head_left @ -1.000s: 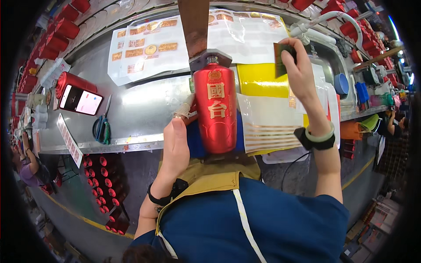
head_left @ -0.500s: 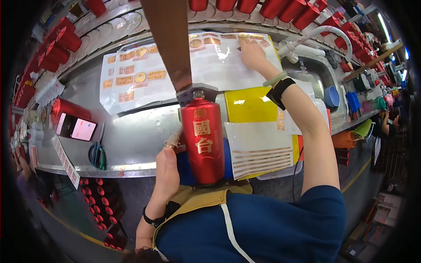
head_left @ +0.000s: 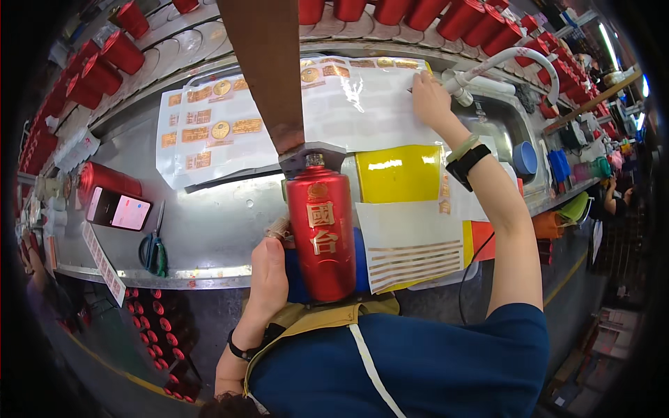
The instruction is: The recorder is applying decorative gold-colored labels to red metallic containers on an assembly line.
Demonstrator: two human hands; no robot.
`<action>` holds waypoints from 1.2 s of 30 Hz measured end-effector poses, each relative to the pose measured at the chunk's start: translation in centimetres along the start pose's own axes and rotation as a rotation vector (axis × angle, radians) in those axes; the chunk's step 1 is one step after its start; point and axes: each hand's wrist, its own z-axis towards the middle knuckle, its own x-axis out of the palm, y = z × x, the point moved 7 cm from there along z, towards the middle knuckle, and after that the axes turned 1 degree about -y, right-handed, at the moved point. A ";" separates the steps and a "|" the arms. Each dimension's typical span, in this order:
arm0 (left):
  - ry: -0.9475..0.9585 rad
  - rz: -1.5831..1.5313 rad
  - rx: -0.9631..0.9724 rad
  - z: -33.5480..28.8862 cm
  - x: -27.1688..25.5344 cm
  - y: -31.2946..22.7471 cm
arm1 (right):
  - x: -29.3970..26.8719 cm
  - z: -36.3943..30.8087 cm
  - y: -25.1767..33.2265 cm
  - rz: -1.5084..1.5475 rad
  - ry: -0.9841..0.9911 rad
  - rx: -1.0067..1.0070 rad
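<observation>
A red bottle (head_left: 322, 237) with gold characters leans near my body, its uncapped neck against a dark notched bracket (head_left: 313, 150) at the foot of a brown upright bar. My left hand (head_left: 267, 279) is at the bottle's left side, a ribbed pale covering (head_left: 278, 228) by its fingertips; most of its fingers are hidden. At the far right corner of a white sheet of gold stickers (head_left: 362, 104), my right hand (head_left: 432, 104) has its fingers closed together. Something small and dark shows by its fingertips, too small to name.
Left on the metal bench lie a phone (head_left: 120, 207), scissors (head_left: 153, 247), a label strip (head_left: 104, 263) and a red container (head_left: 111, 180). A yellow sheet (head_left: 397, 174) and a striped white sheet (head_left: 411, 230) lie right of the bottle. Beyond are a sink (head_left: 498, 125) and red containers (head_left: 460, 17).
My right hand has moved to the right along the sticker sheet's far edge, uncovering gold stickers there. My left hand stays beside the bottle. The whole view has shifted slightly.
</observation>
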 end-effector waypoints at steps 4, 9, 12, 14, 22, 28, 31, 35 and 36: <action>0.041 0.043 -0.034 0.2 0.1 0.5 | -2.4 -0.7 7.8 0.246 -0.035 -0.301; 0.044 -0.024 0.002 0.2 0.3 -0.1 | -3.7 -0.9 14.5 0.296 -0.172 -0.471; 0.032 -0.021 0.024 0.1 0.2 -0.4 | -4.0 -1.0 15.5 0.309 -0.095 -0.431; 0.043 -0.050 0.006 0.0 0.1 0.3 | -5.4 -1.7 16.4 0.299 -0.055 -0.459; 0.057 0.019 0.003 0.4 -0.2 1.7 | -7.2 1.3 18.7 0.301 -0.012 -0.397; 0.054 -0.034 0.046 0.7 0.3 -0.8 | 2.2 8.0 20.1 0.861 -0.021 -0.616; 0.005 -0.039 0.048 0.1 -0.7 -0.4 | -2.9 3.8 25.0 0.636 0.052 -0.757; 0.056 -0.003 0.014 0.3 -0.6 -0.2 | -3.7 4.0 26.0 0.633 0.036 -0.766; 0.072 0.012 -0.003 0.3 -0.6 -0.2 | -3.9 4.4 26.1 0.643 0.062 -0.719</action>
